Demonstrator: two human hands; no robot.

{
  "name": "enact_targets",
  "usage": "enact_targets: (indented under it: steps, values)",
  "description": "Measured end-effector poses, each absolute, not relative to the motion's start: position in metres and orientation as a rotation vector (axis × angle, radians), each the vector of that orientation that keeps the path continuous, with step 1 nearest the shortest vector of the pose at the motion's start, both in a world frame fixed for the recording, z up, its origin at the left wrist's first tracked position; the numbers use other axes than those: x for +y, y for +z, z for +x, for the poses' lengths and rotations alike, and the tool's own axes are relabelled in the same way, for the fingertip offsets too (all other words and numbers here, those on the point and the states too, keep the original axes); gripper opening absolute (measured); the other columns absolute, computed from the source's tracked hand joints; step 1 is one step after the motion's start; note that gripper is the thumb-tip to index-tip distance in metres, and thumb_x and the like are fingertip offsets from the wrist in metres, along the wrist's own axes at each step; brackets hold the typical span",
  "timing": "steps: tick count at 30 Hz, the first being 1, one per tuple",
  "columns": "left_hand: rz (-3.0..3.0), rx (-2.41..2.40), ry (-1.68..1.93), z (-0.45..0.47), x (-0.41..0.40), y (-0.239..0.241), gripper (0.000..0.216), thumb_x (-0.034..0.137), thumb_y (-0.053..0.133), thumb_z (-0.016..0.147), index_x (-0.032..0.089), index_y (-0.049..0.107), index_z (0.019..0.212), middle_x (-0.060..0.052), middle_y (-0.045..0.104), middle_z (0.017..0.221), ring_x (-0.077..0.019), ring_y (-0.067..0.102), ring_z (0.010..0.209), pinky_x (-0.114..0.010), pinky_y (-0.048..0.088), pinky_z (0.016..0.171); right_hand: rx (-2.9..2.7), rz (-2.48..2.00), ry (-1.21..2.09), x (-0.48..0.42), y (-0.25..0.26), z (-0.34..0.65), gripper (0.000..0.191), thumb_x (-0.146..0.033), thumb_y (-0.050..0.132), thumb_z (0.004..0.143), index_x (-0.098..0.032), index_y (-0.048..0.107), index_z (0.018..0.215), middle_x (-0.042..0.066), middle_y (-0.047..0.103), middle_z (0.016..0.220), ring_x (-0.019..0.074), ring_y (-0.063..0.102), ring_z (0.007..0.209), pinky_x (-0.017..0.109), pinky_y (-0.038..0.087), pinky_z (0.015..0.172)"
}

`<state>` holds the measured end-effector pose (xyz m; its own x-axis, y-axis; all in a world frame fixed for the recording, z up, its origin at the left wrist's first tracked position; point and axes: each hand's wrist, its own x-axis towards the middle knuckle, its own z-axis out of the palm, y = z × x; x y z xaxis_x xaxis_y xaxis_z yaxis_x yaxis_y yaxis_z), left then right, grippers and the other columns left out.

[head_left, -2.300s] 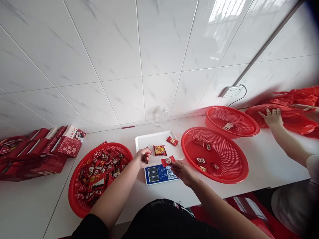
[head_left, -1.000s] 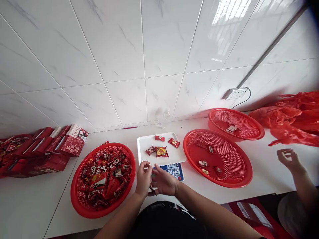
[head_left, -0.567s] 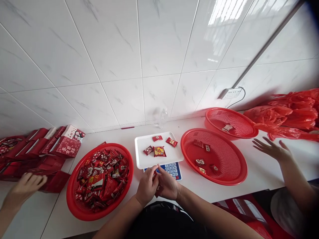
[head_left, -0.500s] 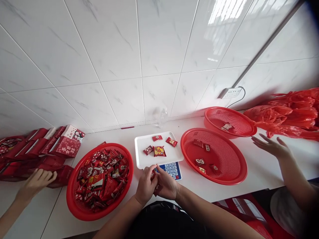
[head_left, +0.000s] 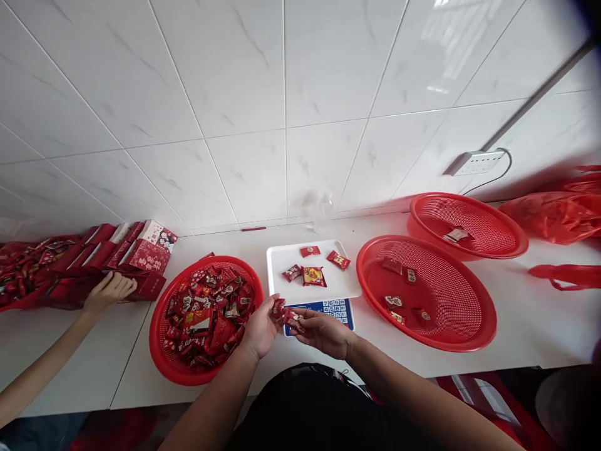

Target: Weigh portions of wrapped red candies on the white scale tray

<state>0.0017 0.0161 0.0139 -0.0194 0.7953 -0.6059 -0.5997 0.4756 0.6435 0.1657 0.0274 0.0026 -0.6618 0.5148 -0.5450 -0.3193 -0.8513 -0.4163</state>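
Near the white tray (head_left: 340,285), the left hand (head_left: 261,326) is gripping a red packet (head_left: 278,307) and the right hand (head_left: 326,332) another packet (head_left: 295,321), seemingly inspecting them; the next move is probably calling for a looser grip. Four packets (head_left: 313,276) are lying on the tray. Left of it, a heaped basket (head_left: 183,377) is holding many; right of it, two sparse baskets (head_left: 451,294).

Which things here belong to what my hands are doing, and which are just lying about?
Seemingly in use: wrapped sweets in left hand and right hand; digital scale bearing four more; red basket full of sweets.
Seemingly lying about: thin red strip; clear plastic object; power strip.
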Motion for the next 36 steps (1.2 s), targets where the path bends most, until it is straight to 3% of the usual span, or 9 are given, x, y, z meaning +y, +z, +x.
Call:
enact_targets:
  steps: [3, 5, 11, 16, 21, 25, 28, 31, 36]
  values:
    - [0.251, 1.146, 1.08, -0.002, 0.02, 0.01, 0.032, 0.003, 0.051, 0.071, 0.017, 0.055, 0.1, -0.005, 0.062, 0.093, -0.0102, 0.062, 0.077, -0.027, 0.047, 0.081, -0.34, -1.001, 2.43, 0.029, 0.0, 0.178, 0.034, -0.007, 0.055, 0.077, -0.015, 0.052, 0.11, 0.006, 0.067, 0.094, 0.0116, 0.066, 0.079, 0.025, 0.048, 0.078]
    - [0.379, 1.198, 1.044, 0.002, 0.026, 0.007, 0.036, 0.002, 0.053, 0.071, 0.018, 0.054, 0.104, -0.007, 0.062, 0.099, -0.0117, 0.062, 0.08, -0.029, 0.047, 0.083, -0.306, -1.036, 2.402, 0.028, 0.0, 0.186, 0.032, -0.008, 0.055, 0.077, -0.015, 0.052, 0.109, 0.006, 0.067, 0.095, 0.0113, 0.066, 0.08, 0.024, 0.048, 0.078]
    - [0.98, 1.374, 0.982, 0.025, 0.056, 0.005, 0.057, 0.034, 0.061, 0.072, 0.026, 0.042, 0.126, -0.012, 0.048, 0.127, -0.0151, 0.063, 0.074, -0.031, 0.051, 0.067, -0.294, -1.074, 2.322, 0.026, -0.001, 0.201, 0.03, -0.01, 0.056, 0.077, -0.018, 0.052, 0.106, 0.003, 0.067, 0.092, 0.0107, 0.066, 0.078, 0.023, 0.049, 0.074]
    - [1.042, 1.274, 0.731, 0.028, 0.041, 0.011, 0.046, 0.055, 0.047, 0.076, 0.021, 0.056, 0.106, -0.007, 0.062, 0.098, -0.0135, 0.059, 0.065, -0.024, 0.047, 0.052, -0.428, -1.15, 2.147, 0.026, 0.005, 0.196, 0.017, -0.02, 0.063, 0.075, -0.017, 0.053, 0.089, 0.003, 0.067, 0.087, 0.011, 0.065, 0.074, 0.025, 0.047, 0.073]
    - [0.816, 1.111, 0.678, 0.027, 0.009, 0.011, 0.04, 0.05, 0.056, 0.073, 0.018, 0.057, 0.097, -0.005, 0.064, 0.084, -0.0118, 0.06, 0.068, -0.024, 0.048, 0.059, -0.997, -1.308, 1.961, 0.027, -0.005, 0.18, 0.027, -0.04, 0.065, 0.07, -0.017, 0.053, 0.077, 0.0, 0.063, 0.068, 0.0156, 0.061, 0.065, 0.032, 0.046, 0.065]
    - [0.65, 1.306, 0.842, 0.008, 0.002, 0.001, 0.046, 0.051, 0.062, 0.066, 0.016, 0.057, 0.096, -0.008, 0.064, 0.091, -0.014, 0.062, 0.071, -0.027, 0.049, 0.062, -1.589, -1.452, 1.302, 0.064, -0.019, 0.193, 0.028, -0.044, 0.054, 0.076, -0.021, 0.059, 0.091, 0.008, 0.063, 0.098, 0.0247, 0.055, 0.095, 0.043, 0.04, 0.086]
    - [0.642, 1.498, 0.998, -0.019, -0.001, -0.008, 0.053, 0.054, 0.066, 0.058, 0.014, 0.058, 0.093, -0.006, 0.065, 0.084, -0.015, 0.062, 0.067, -0.027, 0.049, 0.061, -1.836, -1.688, 0.797, 0.111, -0.026, 0.217, 0.044, -0.042, 0.043, 0.083, -0.019, 0.047, 0.12, 0.013, 0.041, 0.133, 0.0279, 0.027, 0.128, 0.045, 0.023, 0.103]
    - [0.633, 1.624, 1.078, -0.045, -0.006, -0.013, 0.051, 0.055, 0.066, 0.058, 0.015, 0.058, 0.089, -0.005, 0.066, 0.078, -0.0164, 0.062, 0.067, -0.029, 0.05, 0.063, -1.902, -2.011, 0.724, 0.149, -0.032, 0.231, 0.059, -0.047, 0.035, 0.085, -0.015, 0.03, 0.134, 0.016, 0.026, 0.142, 0.0306, 0.012, 0.134, 0.049, 0.016, 0.104]
    - [0.567, 1.65, 1.125, -0.058, -0.011, -0.01, 0.04, 0.048, 0.064, 0.064, 0.017, 0.058, 0.088, -0.006, 0.066, 0.087, -0.0175, 0.063, 0.07, -0.031, 0.052, 0.065, -2.071, -2.012, 0.781, 0.159, -0.041, 0.206, 0.071, -0.059, 0.028, 0.083, -0.017, 0.019, 0.139, 0.017, 0.023, 0.144, 0.0304, 0.013, 0.133, 0.048, 0.014, 0.103]
